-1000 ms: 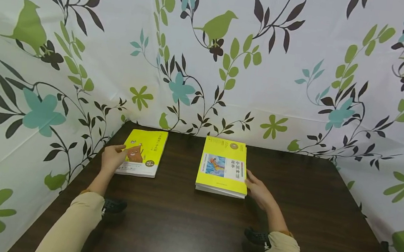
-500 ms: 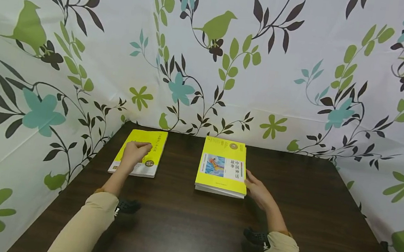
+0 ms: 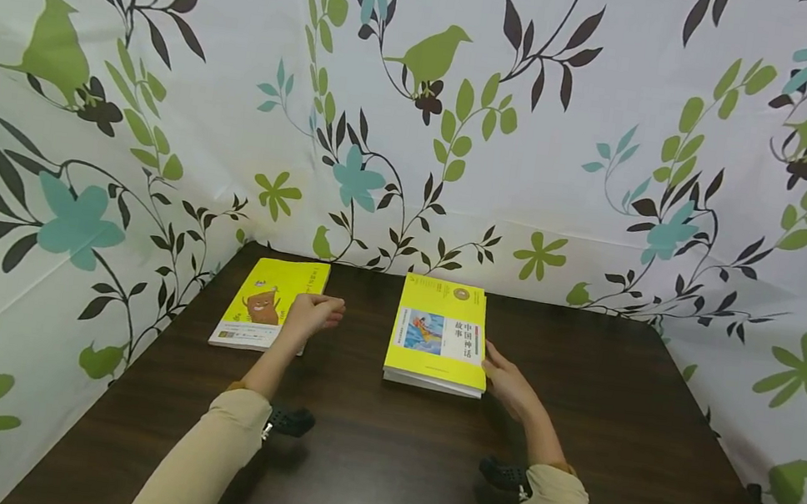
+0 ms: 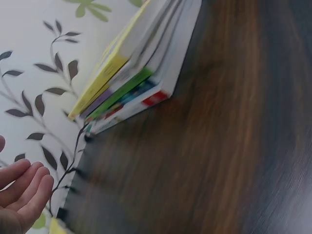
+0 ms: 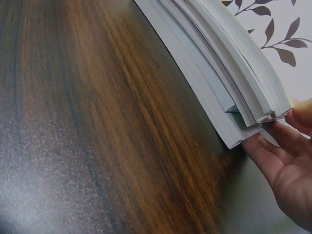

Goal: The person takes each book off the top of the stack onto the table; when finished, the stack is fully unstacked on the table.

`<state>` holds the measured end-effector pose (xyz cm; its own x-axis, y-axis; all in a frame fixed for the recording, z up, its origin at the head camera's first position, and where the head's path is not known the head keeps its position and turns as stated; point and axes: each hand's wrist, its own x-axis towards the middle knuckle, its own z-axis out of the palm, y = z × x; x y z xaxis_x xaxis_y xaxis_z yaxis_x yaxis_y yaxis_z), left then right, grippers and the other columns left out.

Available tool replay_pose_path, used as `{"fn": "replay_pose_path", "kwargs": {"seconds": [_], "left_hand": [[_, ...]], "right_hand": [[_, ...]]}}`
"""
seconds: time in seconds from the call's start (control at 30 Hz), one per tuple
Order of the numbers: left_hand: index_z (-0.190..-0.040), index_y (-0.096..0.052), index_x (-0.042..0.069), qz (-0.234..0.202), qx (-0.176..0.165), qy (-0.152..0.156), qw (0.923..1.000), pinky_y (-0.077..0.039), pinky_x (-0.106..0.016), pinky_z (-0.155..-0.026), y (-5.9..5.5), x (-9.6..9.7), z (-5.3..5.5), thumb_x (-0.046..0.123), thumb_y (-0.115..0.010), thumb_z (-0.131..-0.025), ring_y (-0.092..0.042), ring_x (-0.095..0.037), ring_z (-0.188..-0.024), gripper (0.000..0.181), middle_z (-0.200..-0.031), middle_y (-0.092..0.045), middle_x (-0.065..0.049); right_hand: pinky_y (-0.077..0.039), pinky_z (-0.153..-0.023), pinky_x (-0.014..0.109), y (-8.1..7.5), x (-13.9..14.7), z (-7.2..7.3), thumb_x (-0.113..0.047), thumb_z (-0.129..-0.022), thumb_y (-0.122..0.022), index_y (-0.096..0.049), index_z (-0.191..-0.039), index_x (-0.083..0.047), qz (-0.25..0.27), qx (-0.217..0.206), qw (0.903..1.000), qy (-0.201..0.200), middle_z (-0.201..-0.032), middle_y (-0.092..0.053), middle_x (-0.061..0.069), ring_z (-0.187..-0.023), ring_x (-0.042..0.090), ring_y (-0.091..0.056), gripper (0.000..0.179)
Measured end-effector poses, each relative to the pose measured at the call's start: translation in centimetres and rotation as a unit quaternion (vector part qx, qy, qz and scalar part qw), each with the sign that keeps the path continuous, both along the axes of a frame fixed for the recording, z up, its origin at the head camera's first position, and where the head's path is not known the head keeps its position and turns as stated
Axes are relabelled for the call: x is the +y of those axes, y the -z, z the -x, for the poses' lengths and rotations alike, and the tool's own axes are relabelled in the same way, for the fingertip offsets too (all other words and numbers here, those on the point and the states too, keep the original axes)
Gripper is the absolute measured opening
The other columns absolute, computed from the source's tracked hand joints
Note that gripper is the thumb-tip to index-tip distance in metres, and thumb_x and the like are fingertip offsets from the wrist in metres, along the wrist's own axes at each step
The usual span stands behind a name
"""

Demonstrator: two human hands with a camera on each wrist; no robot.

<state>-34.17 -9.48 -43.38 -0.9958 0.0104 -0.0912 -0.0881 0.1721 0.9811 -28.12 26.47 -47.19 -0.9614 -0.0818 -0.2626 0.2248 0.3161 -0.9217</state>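
Observation:
On the dark table lies a stack of several books (image 3: 438, 340), topped by a yellow one with a blue picture. My right hand (image 3: 512, 383) touches the stack's right side. In the right wrist view, the fingers (image 5: 265, 158) of this hand lie against the book edges, some of them bent. To the left, a thinner yellow book (image 3: 256, 310) with a brown cartoon figure lies flat. My left hand (image 3: 308, 320) hovers over its right edge and holds nothing. In the left wrist view, the left fingers (image 4: 27, 187) are loosely extended, apart from the stack.
A patterned cloth (image 3: 405, 118) with birds and leaves hangs behind the table and along its sides. Dark table surface (image 3: 393, 461) stretches in front of the books. Each wrist wears a dark camera strap (image 3: 292, 421).
My left hand has moved right from the left edge of the cartoon book, across its cover, uncovering the brown figure. My right hand stays at the stack. The head view has shifted slightly.

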Motion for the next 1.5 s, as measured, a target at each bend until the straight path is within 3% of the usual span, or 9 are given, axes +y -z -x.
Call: {"fn": "replay_pose_path", "kwargs": {"seconds": [0.2,0.47,0.67,0.9,1.13,1.5], "left_hand": [[-0.122,-0.061,-0.011,0.001,-0.008,0.011,0.9999,-0.055,-0.041,-0.092,1.0,2.3,-0.6,0.024,-0.059,-0.097,-0.065,-0.040,-0.108,0.043,-0.115,-0.068,-0.026],[-0.114,-0.066,-0.011,0.004,0.001,0.000,1.0000,-0.056,-0.044,-0.088,1.6,4.6,-0.8,0.034,-0.063,-0.094,-0.069,-0.036,-0.100,0.049,-0.105,-0.071,-0.023],[-0.112,-0.067,-0.011,0.019,0.001,0.018,0.9997,-0.058,-0.042,-0.084,2.3,6.3,-0.8,0.038,-0.062,-0.093,-0.071,-0.036,-0.097,0.053,-0.105,-0.071,-0.026],[-0.109,-0.068,-0.011,0.076,-0.003,0.022,0.9969,-0.061,-0.036,-0.074,3.3,8.0,-1.1,0.042,-0.063,-0.091,-0.072,-0.025,-0.081,0.056,-0.098,-0.072,-0.021],[-0.112,-0.069,-0.009,0.114,-0.011,0.024,0.9931,-0.057,-0.029,-0.067,3.4,9.1,-1.4,0.043,-0.067,-0.088,-0.070,-0.017,-0.075,0.057,-0.095,-0.074,-0.017],[-0.105,-0.071,-0.007,0.166,0.028,0.023,0.9855,-0.050,-0.025,-0.059,4.2,10.1,-1.7,0.038,-0.077,-0.082,-0.061,-0.016,-0.068,0.051,-0.085,-0.072,-0.013]], "right_hand": [[-0.028,-0.116,0.054,0.2,-0.1,0.0,-0.020,-0.108,-0.031,-0.002,-0.158,-0.012,0.001,-0.001,1.0000,0.001,-0.163,-0.016,0.018,-0.139,0.032,-0.037,0.059],[-0.026,-0.116,0.056,0.1,-0.2,0.0,-0.018,-0.108,-0.030,-0.003,-0.158,-0.012,0.013,0.001,0.9999,0.002,-0.163,-0.013,0.020,-0.140,0.034,-0.035,0.057],[-0.026,-0.116,0.056,-0.1,-0.1,-0.1,-0.017,-0.108,-0.029,-0.003,-0.158,-0.012,0.019,0.002,0.9998,0.001,-0.163,-0.010,0.020,-0.143,0.034,-0.030,0.057],[-0.026,-0.116,0.056,0.1,0.0,0.1,-0.019,-0.108,-0.031,-0.003,-0.158,-0.013,0.017,0.000,0.9998,0.004,-0.163,-0.011,0.019,-0.143,0.034,-0.031,0.058],[-0.027,-0.115,0.056,0.1,-0.1,0.0,-0.019,-0.108,-0.031,-0.003,-0.158,-0.012,0.008,0.003,1.0000,0.003,-0.162,-0.014,0.020,-0.140,0.033,-0.034,0.058],[-0.027,-0.116,0.054,0.2,0.0,0.2,-0.020,-0.108,-0.032,-0.004,-0.159,-0.014,0.008,-0.002,0.9999,0.009,-0.162,-0.018,0.019,-0.138,0.031,-0.037,0.058]]}}
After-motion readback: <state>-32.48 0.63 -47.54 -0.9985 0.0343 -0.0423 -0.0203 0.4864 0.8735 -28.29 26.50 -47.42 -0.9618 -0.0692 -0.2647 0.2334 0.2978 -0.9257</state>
